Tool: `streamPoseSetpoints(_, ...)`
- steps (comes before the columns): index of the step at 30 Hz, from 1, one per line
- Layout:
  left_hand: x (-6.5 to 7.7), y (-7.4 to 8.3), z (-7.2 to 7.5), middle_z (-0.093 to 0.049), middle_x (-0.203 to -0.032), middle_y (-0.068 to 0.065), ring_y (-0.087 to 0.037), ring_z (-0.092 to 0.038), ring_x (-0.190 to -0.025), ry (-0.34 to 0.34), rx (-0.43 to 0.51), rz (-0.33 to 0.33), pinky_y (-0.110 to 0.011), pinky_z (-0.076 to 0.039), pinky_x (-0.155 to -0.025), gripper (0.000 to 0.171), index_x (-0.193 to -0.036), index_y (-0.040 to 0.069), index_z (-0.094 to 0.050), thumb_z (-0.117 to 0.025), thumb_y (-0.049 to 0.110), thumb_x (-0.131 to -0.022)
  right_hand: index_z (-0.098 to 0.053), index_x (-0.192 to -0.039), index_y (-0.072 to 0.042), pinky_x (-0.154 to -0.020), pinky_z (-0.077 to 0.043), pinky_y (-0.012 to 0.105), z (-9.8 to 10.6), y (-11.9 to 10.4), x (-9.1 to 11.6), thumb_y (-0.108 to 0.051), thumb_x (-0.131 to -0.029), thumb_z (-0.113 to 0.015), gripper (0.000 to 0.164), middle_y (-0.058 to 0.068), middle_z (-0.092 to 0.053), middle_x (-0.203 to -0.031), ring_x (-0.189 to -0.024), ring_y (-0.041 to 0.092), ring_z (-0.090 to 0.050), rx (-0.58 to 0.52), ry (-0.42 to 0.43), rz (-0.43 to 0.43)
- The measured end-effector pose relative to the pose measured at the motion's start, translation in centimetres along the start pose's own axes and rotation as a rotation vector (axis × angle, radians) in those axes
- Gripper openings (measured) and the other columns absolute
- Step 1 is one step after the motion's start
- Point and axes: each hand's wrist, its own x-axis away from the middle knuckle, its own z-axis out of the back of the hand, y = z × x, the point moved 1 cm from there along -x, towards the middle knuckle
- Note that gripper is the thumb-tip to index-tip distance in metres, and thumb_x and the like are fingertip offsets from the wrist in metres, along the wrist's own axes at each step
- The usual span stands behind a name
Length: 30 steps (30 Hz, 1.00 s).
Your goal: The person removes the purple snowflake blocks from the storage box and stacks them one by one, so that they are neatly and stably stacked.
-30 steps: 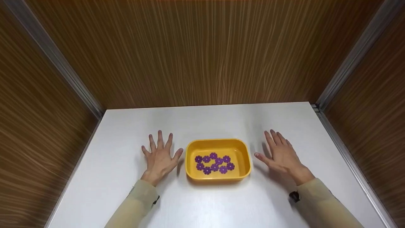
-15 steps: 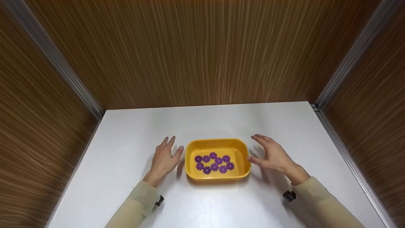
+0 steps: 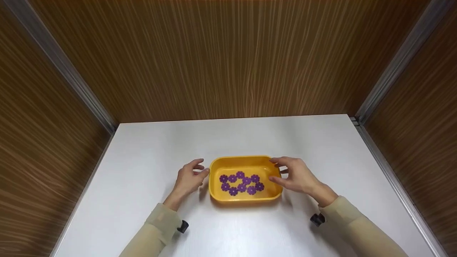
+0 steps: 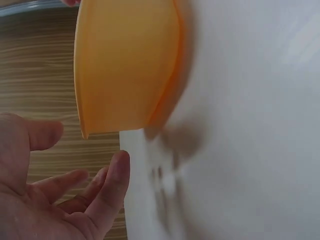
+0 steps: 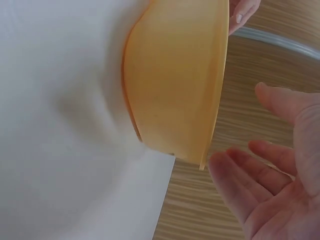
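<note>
A yellow plastic tub (image 3: 246, 200) sits on the white table, with several purple flower-shaped pieces (image 3: 241, 187) lying flat on its bottom. My left hand (image 3: 187, 181) is at the tub's left side, fingers loosely bent and thumb near the rim. In the left wrist view a gap shows between these fingers (image 4: 117, 172) and the tub wall. My right hand (image 3: 300, 178) hovers at the right end; in the head view its thumb and index finger overlap the rim. The right wrist view shows its fingers (image 5: 227, 177) spread from the thumb, with nothing between them.
The white tabletop (image 3: 228, 232) surrounds the tub. Brown wood-grain panels (image 3: 228, 60) stand at the back and both sides, with metal rails at the corners. A dark device (image 3: 182, 226) shows at the left sleeve cuff, another (image 3: 317, 219) at the right.
Both hands have moved inward toward the tub's short ends, and their spread fingers have bent. The right hand has come over the right rim. The tub and flower pieces have stayed in place.
</note>
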Motion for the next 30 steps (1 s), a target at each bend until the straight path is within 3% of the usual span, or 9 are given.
streamPoseSetpoints(4,0.1,0.0,0.0,-0.073,-0.132,-0.02,-0.026,-0.08,-0.103,-0.044,0.11,0.071,-0.033,-0.072,-0.079,0.057,-0.156,0.005,-0.062,-0.077,0.021,-0.104,-0.074,-0.138,0.004,-0.087,-0.074,0.047,-0.2,-0.3,-0.9,-0.017,-0.094,-0.09,0.051,0.025,-0.081,-0.128,-0.109,0.043,-0.081,0.03,-0.065,0.058)
streamPoseSetpoints(12,0.2,-0.1,-0.3,-0.07,-0.128,-0.02,-0.023,-0.078,-0.092,-0.093,0.256,0.148,-0.036,-0.073,-0.081,0.056,-0.151,0.003,-0.066,-0.079,0.011,-0.098,-0.077,-0.135,0.001,-0.092,-0.073,0.05,-0.9,-0.6,-3.2,-0.01,-0.094,-0.088,0.044,0.022,-0.082,-0.129,-0.11,0.04,-0.082,0.073,-0.238,0.142)
streamPoseSetpoints(19,0.0,-0.2,-0.5,-0.073,-0.122,-0.018,-0.02,-0.077,-0.083,-0.098,0.268,0.175,-0.036,-0.073,-0.08,0.048,-0.143,0.003,-0.072,-0.079,0.008,-0.095,-0.079,-0.132,0.0,-0.092,-0.073,0.049,-1.6,0.0,-5.1,-0.01,-0.094,-0.087,0.039,0.021,-0.083,-0.128,-0.111,0.039,-0.082,0.079,-0.349,0.145)
streamPoseSetpoints(30,-0.2,0.2,-0.9,-0.073,-0.119,-0.017,-0.02,-0.076,-0.086,-0.116,0.238,0.178,-0.033,-0.073,-0.077,0.043,-0.14,0.003,-0.073,-0.076,0.006,-0.097,-0.082,-0.132,-0.005,-0.104,-0.07,0.049,-3.1,0.2,-6.9,-0.005,-0.097,-0.082,0.034,0.013,-0.084,-0.127,-0.115,0.031,-0.081,0.224,-0.489,0.055)
